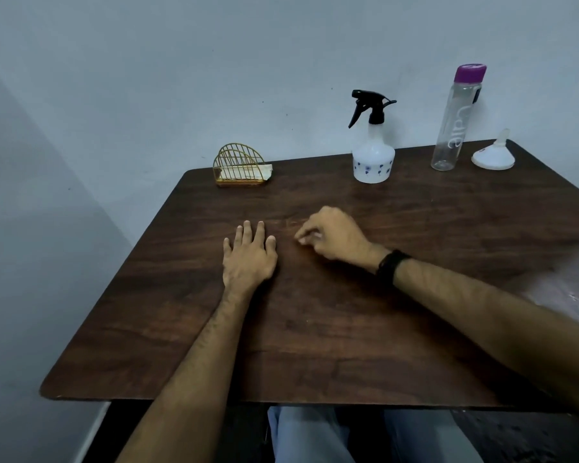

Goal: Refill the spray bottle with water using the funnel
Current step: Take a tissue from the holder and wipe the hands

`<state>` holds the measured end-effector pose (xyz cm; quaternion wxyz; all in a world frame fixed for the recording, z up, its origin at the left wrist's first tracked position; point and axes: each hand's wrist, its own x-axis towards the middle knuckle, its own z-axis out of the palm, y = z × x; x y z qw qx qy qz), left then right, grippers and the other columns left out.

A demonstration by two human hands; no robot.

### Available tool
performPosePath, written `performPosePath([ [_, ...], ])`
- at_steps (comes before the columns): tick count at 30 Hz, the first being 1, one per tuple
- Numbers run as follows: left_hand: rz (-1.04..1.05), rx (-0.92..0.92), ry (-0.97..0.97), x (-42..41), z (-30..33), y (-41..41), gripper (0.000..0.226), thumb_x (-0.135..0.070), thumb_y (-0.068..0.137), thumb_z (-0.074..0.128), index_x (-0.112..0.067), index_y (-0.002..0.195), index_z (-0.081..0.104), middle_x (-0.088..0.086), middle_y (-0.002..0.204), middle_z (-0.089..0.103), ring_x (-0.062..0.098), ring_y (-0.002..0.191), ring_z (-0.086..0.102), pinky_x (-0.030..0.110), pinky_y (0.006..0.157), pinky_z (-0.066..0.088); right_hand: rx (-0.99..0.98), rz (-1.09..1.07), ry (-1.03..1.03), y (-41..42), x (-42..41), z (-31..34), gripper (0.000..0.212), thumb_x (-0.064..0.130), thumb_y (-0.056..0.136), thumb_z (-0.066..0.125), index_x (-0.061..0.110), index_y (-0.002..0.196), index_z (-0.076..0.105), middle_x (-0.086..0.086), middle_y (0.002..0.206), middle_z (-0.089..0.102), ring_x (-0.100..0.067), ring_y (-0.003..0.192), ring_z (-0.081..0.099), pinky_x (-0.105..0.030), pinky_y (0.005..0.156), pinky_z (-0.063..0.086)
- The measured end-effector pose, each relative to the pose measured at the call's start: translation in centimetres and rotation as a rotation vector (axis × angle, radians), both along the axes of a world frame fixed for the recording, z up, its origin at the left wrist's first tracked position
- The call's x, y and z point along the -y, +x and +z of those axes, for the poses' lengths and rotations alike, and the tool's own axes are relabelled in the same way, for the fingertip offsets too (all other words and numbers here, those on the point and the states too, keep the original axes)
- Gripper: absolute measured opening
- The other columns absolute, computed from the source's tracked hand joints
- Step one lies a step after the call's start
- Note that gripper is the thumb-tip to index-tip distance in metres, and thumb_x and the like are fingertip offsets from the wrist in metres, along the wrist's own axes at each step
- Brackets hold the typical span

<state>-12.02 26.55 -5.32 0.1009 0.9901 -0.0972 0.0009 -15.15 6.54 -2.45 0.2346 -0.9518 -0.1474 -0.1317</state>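
A white spray bottle (372,158) with a black trigger head stands at the back of the dark wooden table (315,329). Right of it stands a tall clear water bottle (448,128) with a purple cap. A white funnel (493,156) lies mouth-down at the far right, spout up. My left hand (248,255) rests flat on the tabletop, fingers straight. My right hand (335,237) hovers or rests just right of it, fingers loosely curled, holding nothing. Both hands are well in front of the bottles.
A gold wire napkin holder (239,167) with white paper in it sits at the back left of the table. A grey wall rises right behind the table. My knees show under the front edge.
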Motion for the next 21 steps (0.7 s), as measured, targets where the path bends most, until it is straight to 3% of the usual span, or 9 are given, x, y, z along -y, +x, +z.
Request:
performPosePath([
  [2, 0.002, 0.003, 0.000, 0.1, -0.1, -0.1, 0.061, -0.047, 0.106, 0.015, -0.022, 0.161, 0.014, 0.008, 0.169, 0.007, 0.023, 0.157, 0.002, 0.050, 0.126, 0.002, -0.054, -0.115, 0.034, 2.0, 2.3, 0.5, 0.014, 0.021, 0.085, 0.077, 0.026, 0.097, 0.081, 0.008, 0.100, 0.077, -0.001, 0.084, 0.065, -0.021, 0.086, 0.054],
  [5, 0.009, 0.004, -0.003, 0.3, -0.2, 0.0, 0.061, -0.047, 0.106, 0.015, -0.022, 0.161, 0.013, 0.008, 0.169, 0.007, 0.024, 0.157, 0.002, 0.051, 0.125, 0.001, -0.086, -0.166, 0.059, 2.5, 3.8, 0.5, 0.014, 0.021, 0.084, 0.079, 0.025, 0.098, 0.081, 0.006, 0.098, 0.077, 0.009, 0.068, 0.054, -0.012, 0.077, 0.046],
  [7, 0.016, 0.004, -0.001, 0.5, -0.2, 0.1, 0.061, -0.047, 0.106, 0.015, -0.022, 0.161, 0.013, 0.009, 0.169, 0.007, 0.024, 0.157, 0.001, 0.051, 0.125, 0.001, -0.071, -0.108, 0.041, 1.4, 2.7, 0.1, 0.013, 0.020, 0.084, 0.079, 0.024, 0.096, 0.081, 0.007, 0.095, 0.076, 0.007, 0.066, 0.054, -0.011, 0.077, 0.047],
  [11, 0.011, 0.009, 0.002, 0.5, -0.2, 0.3, 0.059, -0.044, 0.106, 0.015, -0.021, 0.161, 0.013, 0.009, 0.169, 0.007, 0.024, 0.157, 0.001, 0.051, 0.125, 0.002, -0.067, 0.110, 0.031, -0.3, -2.1, -0.7, 0.012, 0.017, 0.082, 0.079, 0.023, 0.092, 0.081, 0.015, 0.076, 0.068, 0.007, 0.060, 0.049, -0.004, 0.067, 0.035],
  [14, 0.003, 0.000, 0.003, 0.4, 0.2, 0.1, 0.057, -0.040, 0.107, 0.014, -0.022, 0.161, 0.011, 0.008, 0.170, 0.006, 0.023, 0.157, 0.001, 0.050, 0.126, 0.002, -0.071, 0.116, 0.047, 2.1, -3.3, -0.2, 0.012, 0.018, 0.083, 0.078, 0.024, 0.093, 0.081, 0.021, 0.071, 0.059, 0.013, 0.060, 0.050, 0.000, 0.066, 0.031],
  [17, 0.002, -0.005, -0.004, 0.4, 0.2, -0.1, 0.057, -0.040, 0.107, 0.015, -0.023, 0.161, 0.011, 0.007, 0.170, 0.006, 0.022, 0.157, 0.002, 0.049, 0.126, 0.002, -0.097, 0.001, 0.082, 5.5, -1.5, 0.6, 0.015, 0.012, 0.084, 0.077, 0.022, 0.094, 0.081, 0.010, 0.088, 0.076, 0.008, 0.074, 0.058, -0.014, 0.083, 0.052],
  [21, -0.003, 0.005, -0.011, 0.0, -0.1, 0.0, 0.057, -0.042, 0.107, 0.014, -0.024, 0.161, 0.012, 0.006, 0.170, 0.006, 0.021, 0.157, 0.002, 0.048, 0.126, 0.002, -0.133, -0.206, 0.099, 7.1, 3.7, 1.5, 0.015, 0.006, 0.084, 0.075, 0.018, 0.093, 0.081, 0.003, 0.092, 0.077, -0.003, 0.084, 0.068, -0.026, 0.092, 0.057],
])
